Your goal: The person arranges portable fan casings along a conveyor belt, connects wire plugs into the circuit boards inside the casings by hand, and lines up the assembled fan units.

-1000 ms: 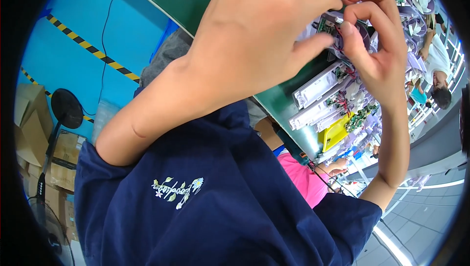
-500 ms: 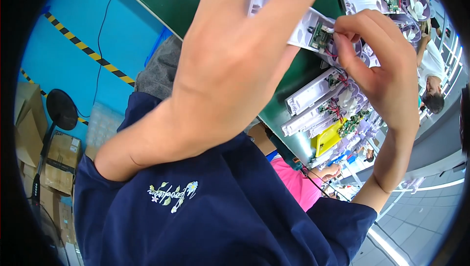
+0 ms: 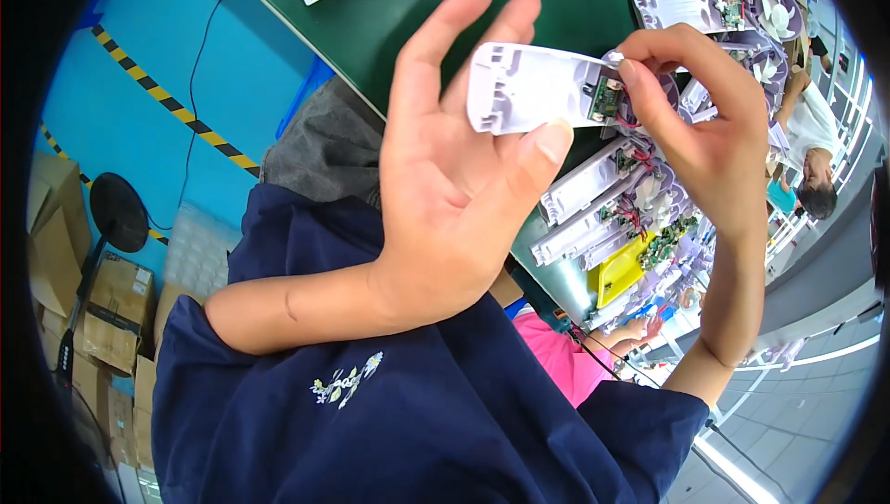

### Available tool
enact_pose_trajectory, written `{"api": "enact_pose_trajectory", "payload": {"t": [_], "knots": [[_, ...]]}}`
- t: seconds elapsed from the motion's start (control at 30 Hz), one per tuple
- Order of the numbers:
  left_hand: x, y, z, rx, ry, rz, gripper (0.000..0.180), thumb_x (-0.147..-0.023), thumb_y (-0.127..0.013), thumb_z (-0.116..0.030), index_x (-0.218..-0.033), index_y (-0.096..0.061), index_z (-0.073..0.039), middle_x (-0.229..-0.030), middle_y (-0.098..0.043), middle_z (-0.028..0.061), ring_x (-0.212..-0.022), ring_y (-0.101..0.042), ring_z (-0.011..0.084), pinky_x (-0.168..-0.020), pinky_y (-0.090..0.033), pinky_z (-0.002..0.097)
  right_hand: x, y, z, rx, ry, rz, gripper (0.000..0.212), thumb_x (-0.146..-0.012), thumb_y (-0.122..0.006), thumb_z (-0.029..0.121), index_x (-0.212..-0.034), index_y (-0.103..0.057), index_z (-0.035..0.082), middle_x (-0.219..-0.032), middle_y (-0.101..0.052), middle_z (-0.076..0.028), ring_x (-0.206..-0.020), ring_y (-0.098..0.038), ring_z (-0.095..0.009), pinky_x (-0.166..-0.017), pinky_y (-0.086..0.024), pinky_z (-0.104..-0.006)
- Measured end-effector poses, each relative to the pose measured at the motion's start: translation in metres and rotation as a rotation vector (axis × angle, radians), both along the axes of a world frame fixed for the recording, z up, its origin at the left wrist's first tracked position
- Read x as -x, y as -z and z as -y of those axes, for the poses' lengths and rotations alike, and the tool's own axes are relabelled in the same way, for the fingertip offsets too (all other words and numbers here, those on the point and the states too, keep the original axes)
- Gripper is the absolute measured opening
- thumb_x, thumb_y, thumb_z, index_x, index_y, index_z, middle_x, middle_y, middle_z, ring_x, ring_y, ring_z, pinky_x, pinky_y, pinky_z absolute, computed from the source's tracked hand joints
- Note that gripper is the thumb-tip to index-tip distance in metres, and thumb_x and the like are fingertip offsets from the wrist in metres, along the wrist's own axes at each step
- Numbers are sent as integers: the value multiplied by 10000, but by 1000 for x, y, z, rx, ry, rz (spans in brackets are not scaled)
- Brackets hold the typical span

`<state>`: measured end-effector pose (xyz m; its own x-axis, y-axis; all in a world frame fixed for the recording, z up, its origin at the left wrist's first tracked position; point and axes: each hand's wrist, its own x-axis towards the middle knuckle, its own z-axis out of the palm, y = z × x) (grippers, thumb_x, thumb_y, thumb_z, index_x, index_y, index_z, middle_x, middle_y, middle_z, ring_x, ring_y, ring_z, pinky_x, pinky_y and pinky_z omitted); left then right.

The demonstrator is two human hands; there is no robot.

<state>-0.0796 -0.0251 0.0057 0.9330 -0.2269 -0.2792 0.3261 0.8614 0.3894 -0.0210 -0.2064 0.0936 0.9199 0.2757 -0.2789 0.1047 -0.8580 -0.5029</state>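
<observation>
A white plastic fan housing half (image 3: pixel 538 87) is held in front of me, hollow side up. A small green circuit board (image 3: pixel 606 99) with red wires sits near its right end. My left hand (image 3: pixel 445 170) is palm up under the housing, with the thumb at its lower edge and two fingers reaching past its upper edge. My right hand (image 3: pixel 709 114) pinches at the housing's right end beside the board, thumb against index finger. That hand partly hides the round end, so what exactly lies in the pinch is unclear.
Similar housings (image 3: pixel 584 179) with boards and wires lie on the green table (image 3: pixel 371 31); others with white fan blades (image 3: pixel 774 17) are at the upper right. A yellow tray (image 3: pixel 621 272) lies farther along. Another person (image 3: pixel 816 142) is at the right. Cardboard boxes (image 3: pixel 120 309) stand at left.
My left hand has turned from back-up, above the housing, to palm-up beneath it. The housing is now more fully visible. My right hand keeps its pinch, nearly unmoved.
</observation>
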Motion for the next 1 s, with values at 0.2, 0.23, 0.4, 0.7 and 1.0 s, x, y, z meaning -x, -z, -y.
{"api": "enact_pose_trajectory", "payload": {"t": [0.2,0.23,0.4,0.7,1.0], "knots": [[-8,-5,13,96,111,-227,623,-988,-613,55,-1540,-331,-9,-1544,-463,186,-1378,-506,205,-1142,-418,354,-1,10,-2,-43,47,14,95,-925,-709,23,-1002,-689,-30,-872,-684,-63,-785,-642,-133,-761,-517,-268],[-10,-7,14,128,95,-253,598,-985,-620,60,-1519,-355,3,-1507,-502,165,-1356,-519,174,-1100,-451,315,-3,10,-3,-44,57,28,92,-901,-725,26,-976,-694,-16,-830,-683,-82,-744,-672,-158,-726,-541,-285],[-11,2,31,-47,94,-134,579,-983,-633,58,-1502,-382,1,-1371,-614,138,-1302,-577,199,-1127,-440,340,-5,6,2,34,-112,103,103,-886,-718,13,-984,-686,11,-838,-657,-104,-731,-685,-240,-678,-538,-307],[-16,14,37,-128,134,-120,527,-987,-644,45,-1466,-423,23,-1305,-636,120,-1227,-620,184,-1034,-510,338,-18,-15,-8,513,-492,265,160,-778,-751,67,-849,-609,79,-805,-575,-45,-762,-631,-235,-627,-532,-366],[-17,12,39,-137,136,-123,505,-983,-638,74,-1448,-447,31,-1280,-643,103,-1207,-627,169,-1016,-514,330,-17,-13,-13,540,-510,205,186,-772,-755,78,-798,-570,78,-768,-556,-38,-756,-626,-234,-607,-529,-375]]}}
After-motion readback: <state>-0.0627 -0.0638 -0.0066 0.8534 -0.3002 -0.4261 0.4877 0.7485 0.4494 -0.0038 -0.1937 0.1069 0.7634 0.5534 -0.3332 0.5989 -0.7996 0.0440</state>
